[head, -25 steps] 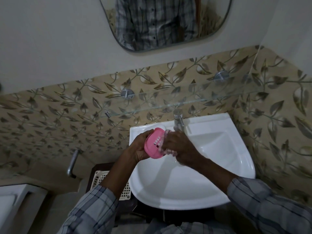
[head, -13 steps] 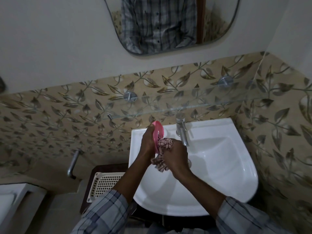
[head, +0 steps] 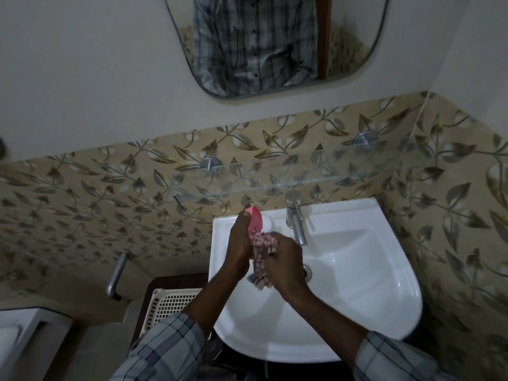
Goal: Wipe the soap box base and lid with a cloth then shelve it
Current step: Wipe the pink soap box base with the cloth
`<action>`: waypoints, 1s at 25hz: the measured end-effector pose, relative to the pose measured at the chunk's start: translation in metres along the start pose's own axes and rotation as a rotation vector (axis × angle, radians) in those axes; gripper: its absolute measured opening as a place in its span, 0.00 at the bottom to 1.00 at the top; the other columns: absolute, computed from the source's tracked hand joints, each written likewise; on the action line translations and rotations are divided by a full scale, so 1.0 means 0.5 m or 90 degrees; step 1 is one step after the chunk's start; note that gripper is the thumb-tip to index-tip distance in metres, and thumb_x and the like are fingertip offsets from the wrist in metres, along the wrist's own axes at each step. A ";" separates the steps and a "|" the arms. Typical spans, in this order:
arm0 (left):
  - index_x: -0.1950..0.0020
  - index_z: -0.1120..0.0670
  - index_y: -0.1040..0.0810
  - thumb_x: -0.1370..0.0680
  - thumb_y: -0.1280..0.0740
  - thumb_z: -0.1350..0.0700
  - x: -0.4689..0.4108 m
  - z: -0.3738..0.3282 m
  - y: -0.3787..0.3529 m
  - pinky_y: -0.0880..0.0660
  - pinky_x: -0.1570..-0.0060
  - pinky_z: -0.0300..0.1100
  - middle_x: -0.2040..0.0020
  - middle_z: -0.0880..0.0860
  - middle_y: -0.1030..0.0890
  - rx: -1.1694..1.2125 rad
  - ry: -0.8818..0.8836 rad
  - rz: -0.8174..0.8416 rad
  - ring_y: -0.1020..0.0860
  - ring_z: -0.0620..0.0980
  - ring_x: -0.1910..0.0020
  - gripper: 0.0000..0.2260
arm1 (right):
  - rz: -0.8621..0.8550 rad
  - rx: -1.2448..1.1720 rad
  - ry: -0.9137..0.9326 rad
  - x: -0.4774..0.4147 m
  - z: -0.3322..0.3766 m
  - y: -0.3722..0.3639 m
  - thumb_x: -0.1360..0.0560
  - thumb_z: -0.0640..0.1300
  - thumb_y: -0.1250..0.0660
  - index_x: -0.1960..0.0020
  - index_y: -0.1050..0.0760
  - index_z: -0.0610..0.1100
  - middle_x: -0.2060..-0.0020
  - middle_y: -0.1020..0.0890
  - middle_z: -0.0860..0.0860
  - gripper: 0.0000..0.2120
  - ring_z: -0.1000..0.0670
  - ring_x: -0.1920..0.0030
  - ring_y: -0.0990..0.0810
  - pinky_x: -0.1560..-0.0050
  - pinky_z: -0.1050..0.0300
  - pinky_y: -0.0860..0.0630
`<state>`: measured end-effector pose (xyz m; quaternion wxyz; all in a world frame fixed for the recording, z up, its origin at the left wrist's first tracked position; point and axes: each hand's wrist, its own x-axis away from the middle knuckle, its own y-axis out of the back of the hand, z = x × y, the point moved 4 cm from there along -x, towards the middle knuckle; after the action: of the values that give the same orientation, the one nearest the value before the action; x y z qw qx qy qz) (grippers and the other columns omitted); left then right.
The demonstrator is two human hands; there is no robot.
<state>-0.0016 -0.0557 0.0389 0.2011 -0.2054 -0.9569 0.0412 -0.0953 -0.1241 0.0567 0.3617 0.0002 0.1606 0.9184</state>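
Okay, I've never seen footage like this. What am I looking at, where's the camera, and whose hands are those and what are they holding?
There is no machine here. These are a person's own two hands, filmed by a wide-angle camera worn on their head, looking forward and down. They stand at a white sink with a tap in a dim bathroom. The left hand holds a pink soap box part on edge above the basin; I cannot tell whether it is the base or the lid. The right hand grips a patterned cloth pressed against it. Above the tap runs a glass shelf. The mirror reflects their checked shirt. A white mesh basket sits left of the sink.
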 end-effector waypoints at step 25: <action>0.41 0.62 0.22 0.19 0.39 0.44 0.008 -0.012 0.058 0.21 0.51 0.52 0.51 0.62 0.17 0.162 0.211 0.055 0.18 0.58 0.53 0.22 | 0.239 0.140 0.421 0.009 0.027 0.010 0.37 0.23 0.29 0.43 0.18 0.38 0.50 0.16 0.41 0.24 0.41 0.50 0.17 0.49 0.50 0.19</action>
<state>0.0084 -0.0278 0.0413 0.3780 -0.2229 -0.8882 0.1362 -0.1005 -0.1206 0.0704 0.1141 -0.2279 0.3627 0.8964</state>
